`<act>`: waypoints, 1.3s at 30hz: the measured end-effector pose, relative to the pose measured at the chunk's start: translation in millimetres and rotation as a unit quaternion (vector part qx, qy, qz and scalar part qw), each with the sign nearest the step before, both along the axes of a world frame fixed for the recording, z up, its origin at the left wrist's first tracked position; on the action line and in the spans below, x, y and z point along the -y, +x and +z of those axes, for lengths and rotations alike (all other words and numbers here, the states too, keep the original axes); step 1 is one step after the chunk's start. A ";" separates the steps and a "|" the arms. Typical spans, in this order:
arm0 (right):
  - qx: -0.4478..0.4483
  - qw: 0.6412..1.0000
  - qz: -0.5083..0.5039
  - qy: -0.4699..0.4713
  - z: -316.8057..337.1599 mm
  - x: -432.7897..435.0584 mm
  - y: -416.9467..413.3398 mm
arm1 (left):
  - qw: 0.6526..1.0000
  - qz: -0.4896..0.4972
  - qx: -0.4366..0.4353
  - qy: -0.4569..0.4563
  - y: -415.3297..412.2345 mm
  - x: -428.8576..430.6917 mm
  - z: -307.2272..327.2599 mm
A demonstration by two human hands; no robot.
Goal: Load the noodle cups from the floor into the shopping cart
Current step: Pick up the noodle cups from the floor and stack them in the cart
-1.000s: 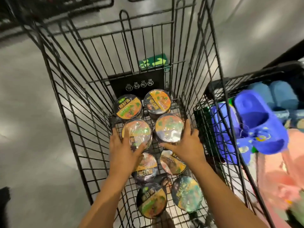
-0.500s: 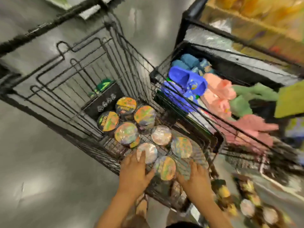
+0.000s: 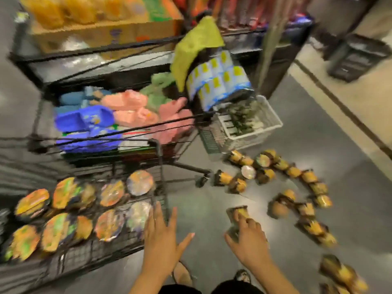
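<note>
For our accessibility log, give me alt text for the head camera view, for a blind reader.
A person's right hand grips a noodle cup on the floor, with many scattered cups beyond; the open left hand hovers beside a wire shopping cart holding loaded cups, lids up.

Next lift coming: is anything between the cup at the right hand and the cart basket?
Only the cart's wire side wall, which the noodle cup in the right hand must clear; the open left hand hovers beside that wall.
</note>
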State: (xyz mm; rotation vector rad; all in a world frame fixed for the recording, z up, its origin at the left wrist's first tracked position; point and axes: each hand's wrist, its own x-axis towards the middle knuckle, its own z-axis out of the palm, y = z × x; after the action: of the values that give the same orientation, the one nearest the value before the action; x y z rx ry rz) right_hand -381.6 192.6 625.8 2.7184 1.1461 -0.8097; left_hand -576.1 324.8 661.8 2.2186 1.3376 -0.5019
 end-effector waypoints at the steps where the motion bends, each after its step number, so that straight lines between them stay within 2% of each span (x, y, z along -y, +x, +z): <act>1: 0.003 1.000 -0.027 0.007 0.0 20.9 9.7 | 0.999 -0.033 0.004 -0.001 15.9 7.9 1.3; 9: -0.021 0.963 -0.269 0.015 -14.3 204.7 83.3 | 0.980 -0.197 -0.031 -0.012 141.1 102.7 0.5; 12: -0.020 0.951 -0.307 -0.017 -20.4 269.2 113.7 | 0.970 -0.237 -0.050 -0.010 186.1 153.0 -6.6; 14: -0.029 0.945 -0.324 -0.026 -28.6 312.0 134.2 | 0.960 -0.273 -0.063 0.023 217.5 192.3 -11.9; 18: -0.054 0.936 -0.346 -0.046 -43.5 395.0 174.9 | 0.950 -0.305 -0.065 0.013 272.8 277.4 -33.0; 22: -0.071 0.921 -0.376 -0.072 -48.3 476.1 208.4 | 0.923 -0.378 -0.076 -0.023 326.8 363.8 -35.9; 24: -0.069 0.905 -0.414 -0.069 -48.0 513.7 220.4 | 0.908 -0.413 -0.066 -0.016 350.9 398.5 -36.5; 29: -0.091 0.838 -0.535 -0.066 -70.4 585.1 239.5 | 0.853 -0.513 -0.091 -0.008 391.8 453.2 -56.7; 35: -0.139 0.805 -0.570 -0.096 -162.8 630.3 237.7 | 0.801 -0.583 -0.134 0.012 446.8 477.1 -169.9; 39: -0.151 0.809 -0.558 -0.102 -260.6 647.5 241.3 | 0.777 -0.619 -0.114 -0.005 484.1 500.2 -280.9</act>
State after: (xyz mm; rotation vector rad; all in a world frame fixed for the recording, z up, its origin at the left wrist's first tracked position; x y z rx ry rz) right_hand -140.4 -454.9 365.2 2.9259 -0.7079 -1.3556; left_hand -92.0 -175.5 380.8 2.8235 -0.2933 -1.2130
